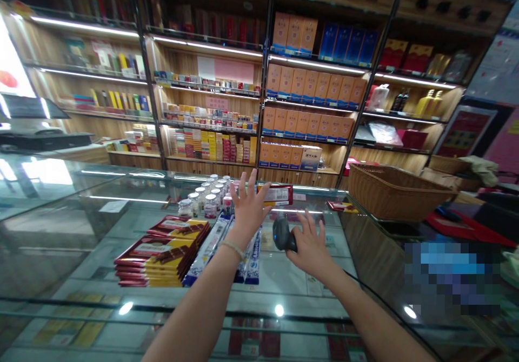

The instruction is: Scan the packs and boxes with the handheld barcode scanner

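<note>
My left hand [248, 208] is stretched forward, its thumb and index finger at the left end of a red-wrapped chocolate bar [279, 195]. This bar is tilted up, its barcode side towards me; the other fingers are spread. My right hand [312, 245] grips a dark handheld barcode scanner [280, 233], whose head is below the bar. Left of my left forearm are stacked red and yellow chocolate bars [160, 254]. Blue and white long packets [211, 248] lie beside them, partly hidden by my forearm. Behind these stand several small jars with white lids [210, 205].
A glass counter [284, 286] spans the front. Another chocolate bar [343, 206] lies near its right side, by a brown wicker basket [395, 194]. The scanner's cable [377, 297] runs down right. Shelves with orange boxes [312, 85] stand behind, and a dark machine [44, 140] is left.
</note>
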A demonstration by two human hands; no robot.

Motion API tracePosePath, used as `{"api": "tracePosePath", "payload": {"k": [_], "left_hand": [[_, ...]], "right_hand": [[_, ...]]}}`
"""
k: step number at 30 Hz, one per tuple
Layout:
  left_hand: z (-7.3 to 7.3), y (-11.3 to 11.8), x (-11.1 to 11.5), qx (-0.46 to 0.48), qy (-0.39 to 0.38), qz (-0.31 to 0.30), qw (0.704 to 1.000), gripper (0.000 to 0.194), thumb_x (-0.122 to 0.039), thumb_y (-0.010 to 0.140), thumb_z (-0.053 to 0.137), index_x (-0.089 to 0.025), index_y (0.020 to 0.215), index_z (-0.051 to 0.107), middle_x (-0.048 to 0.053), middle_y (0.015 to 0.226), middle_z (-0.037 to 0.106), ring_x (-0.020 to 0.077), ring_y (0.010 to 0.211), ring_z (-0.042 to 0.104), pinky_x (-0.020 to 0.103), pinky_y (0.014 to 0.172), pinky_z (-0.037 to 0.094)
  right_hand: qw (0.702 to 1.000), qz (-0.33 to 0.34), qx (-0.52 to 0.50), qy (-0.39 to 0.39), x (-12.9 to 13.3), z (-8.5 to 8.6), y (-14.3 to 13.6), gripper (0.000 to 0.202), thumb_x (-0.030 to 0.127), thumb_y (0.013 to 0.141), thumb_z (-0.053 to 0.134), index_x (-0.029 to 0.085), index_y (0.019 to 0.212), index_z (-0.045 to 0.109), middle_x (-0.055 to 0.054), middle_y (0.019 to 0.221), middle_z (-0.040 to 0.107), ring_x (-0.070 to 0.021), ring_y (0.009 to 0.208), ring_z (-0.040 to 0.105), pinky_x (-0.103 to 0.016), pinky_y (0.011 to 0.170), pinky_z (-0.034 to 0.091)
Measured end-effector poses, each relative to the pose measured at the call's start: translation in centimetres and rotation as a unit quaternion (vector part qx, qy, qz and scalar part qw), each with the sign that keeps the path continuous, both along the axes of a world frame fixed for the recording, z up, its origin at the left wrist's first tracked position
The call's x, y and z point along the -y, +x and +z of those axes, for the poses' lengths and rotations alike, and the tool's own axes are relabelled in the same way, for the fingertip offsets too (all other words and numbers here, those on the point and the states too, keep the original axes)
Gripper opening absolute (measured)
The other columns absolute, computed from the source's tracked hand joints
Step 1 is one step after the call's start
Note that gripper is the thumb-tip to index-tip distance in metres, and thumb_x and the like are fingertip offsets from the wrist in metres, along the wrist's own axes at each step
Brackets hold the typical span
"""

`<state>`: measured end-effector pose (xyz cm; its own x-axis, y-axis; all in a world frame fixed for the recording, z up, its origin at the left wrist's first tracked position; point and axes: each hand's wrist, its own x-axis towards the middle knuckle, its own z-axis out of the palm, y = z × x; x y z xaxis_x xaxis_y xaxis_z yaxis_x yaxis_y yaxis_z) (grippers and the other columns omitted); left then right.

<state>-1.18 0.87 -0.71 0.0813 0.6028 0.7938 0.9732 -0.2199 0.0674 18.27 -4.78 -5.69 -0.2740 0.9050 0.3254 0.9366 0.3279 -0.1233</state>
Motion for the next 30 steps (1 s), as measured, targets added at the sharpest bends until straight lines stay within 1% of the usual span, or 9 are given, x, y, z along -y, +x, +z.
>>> {"api": "tracePosePath", "payload": {"k": [6, 8, 10, 12, 14, 17, 20, 23, 30], "left_hand": [[0.1, 0.0, 0.0, -0.009, 0.002, -0.001, 1.000, 0.073, -0.039, 0.070, 0.089, -0.034, 0.137, 0.062, 0.011, 0.172, 0.024, 0.0425, 0.158, 0.017, 0.072, 0.124, 0.009], [0.1, 0.0, 0.0, -0.010, 0.003, -0.002, 1.000, 0.073, -0.039, 0.069, 0.089, -0.033, 0.137, 0.062, 0.012, 0.172, 0.024, 0.0426, 0.158, 0.017, 0.072, 0.124, 0.010], [0.2, 0.0, 0.2, -0.010, 0.005, -0.005, 1.000, 0.073, -0.038, 0.070, 0.089, -0.032, 0.137, 0.062, 0.013, 0.171, 0.025, 0.0428, 0.158, 0.017, 0.071, 0.124, 0.010], [0.2, 0.1, 0.3, -0.010, 0.008, -0.011, 1.000, 0.072, -0.037, 0.070, 0.089, -0.032, 0.137, 0.062, 0.013, 0.171, 0.026, 0.0430, 0.158, 0.017, 0.071, 0.124, 0.009], [0.3, 0.1, 0.3, -0.007, 0.009, -0.018, 1.000, 0.071, -0.037, 0.070, 0.089, -0.033, 0.136, 0.063, 0.012, 0.171, 0.026, 0.0428, 0.158, 0.018, 0.072, 0.124, 0.008], [0.5, 0.2, 0.4, -0.001, 0.006, -0.021, 1.000, 0.070, -0.036, 0.069, 0.089, -0.033, 0.135, 0.064, 0.012, 0.171, 0.026, 0.0425, 0.158, 0.019, 0.072, 0.124, 0.007], [0.6, 0.3, 0.5, 0.000, 0.001, -0.017, 1.000, 0.072, -0.035, 0.068, 0.090, -0.033, 0.135, 0.063, 0.012, 0.171, 0.027, 0.0426, 0.157, 0.020, 0.072, 0.124, 0.010], [0.6, 0.3, 0.6, -0.006, -0.001, -0.017, 1.000, 0.073, -0.038, 0.068, 0.090, -0.034, 0.136, 0.063, 0.013, 0.170, 0.028, 0.0427, 0.157, 0.020, 0.072, 0.123, 0.011], [0.4, 0.7, 0.8, -0.028, 0.003, -0.019, 0.999, 0.075, -0.043, 0.068, 0.090, -0.035, 0.137, 0.062, 0.013, 0.170, 0.028, 0.0421, 0.157, 0.021, 0.071, 0.123, 0.008]], "right_hand": [[0.998, 0.010, 0.000, -0.068, -0.2, 1.0, 0.2, 0.047, 0.041, 0.080, 0.067, 0.016, 0.121, 0.067, -0.017, 0.171, 0.021, -0.0376, 0.160, 0.006, -0.070, 0.123, 0.006], [0.995, 0.023, 0.005, -0.094, -0.6, 1.9, 0.9, 0.059, 0.047, 0.081, 0.069, 0.019, 0.132, 0.063, -0.018, 0.171, 0.022, -0.0385, 0.160, 0.008, -0.070, 0.122, 0.011], [0.995, 0.028, 0.010, -0.092, -1.2, 3.0, 1.8, 0.073, 0.053, 0.083, 0.068, 0.024, 0.149, 0.051, -0.017, 0.169, 0.026, -0.0390, 0.159, 0.013, -0.071, 0.120, 0.017], [0.997, 0.011, 0.014, -0.070, -2.0, 4.3, 2.6, 0.071, 0.056, 0.089, 0.063, 0.027, 0.152, 0.048, -0.016, 0.167, 0.032, -0.0387, 0.158, 0.016, -0.070, 0.119, 0.021], [0.999, -0.030, 0.020, 0.006, -3.0, 5.5, 3.2, 0.058, 0.053, 0.094, 0.059, 0.028, 0.146, 0.056, -0.015, 0.166, 0.036, -0.0406, 0.158, 0.017, -0.072, 0.118, 0.018], [0.991, -0.067, 0.023, 0.110, -4.6, 6.6, 3.3, 0.055, 0.046, 0.092, 0.064, 0.026, 0.142, 0.059, -0.015, 0.163, 0.040, -0.0410, 0.156, 0.021, -0.071, 0.119, 0.016], [0.982, -0.058, 0.008, 0.180, -6.0, 6.3, 2.8, 0.068, 0.044, 0.088, 0.071, 0.030, 0.150, 0.049, -0.014, 0.168, 0.029, -0.0394, 0.157, 0.016, -0.070, 0.120, 0.014], [0.976, -0.048, -0.011, 0.212, -6.7, 5.1, 2.6, 0.077, 0.044, 0.085, 0.074, 0.034, 0.155, 0.042, -0.012, 0.171, 0.022, -0.0385, 0.158, 0.012, -0.069, 0.120, 0.013], [0.977, -0.044, -0.039, 0.205, -6.8, 3.3, 3.2, 0.079, 0.046, 0.085, 0.074, 0.032, 0.155, 0.041, -0.013, 0.168, 0.028, -0.0362, 0.157, 0.014, -0.067, 0.122, 0.010]]}}
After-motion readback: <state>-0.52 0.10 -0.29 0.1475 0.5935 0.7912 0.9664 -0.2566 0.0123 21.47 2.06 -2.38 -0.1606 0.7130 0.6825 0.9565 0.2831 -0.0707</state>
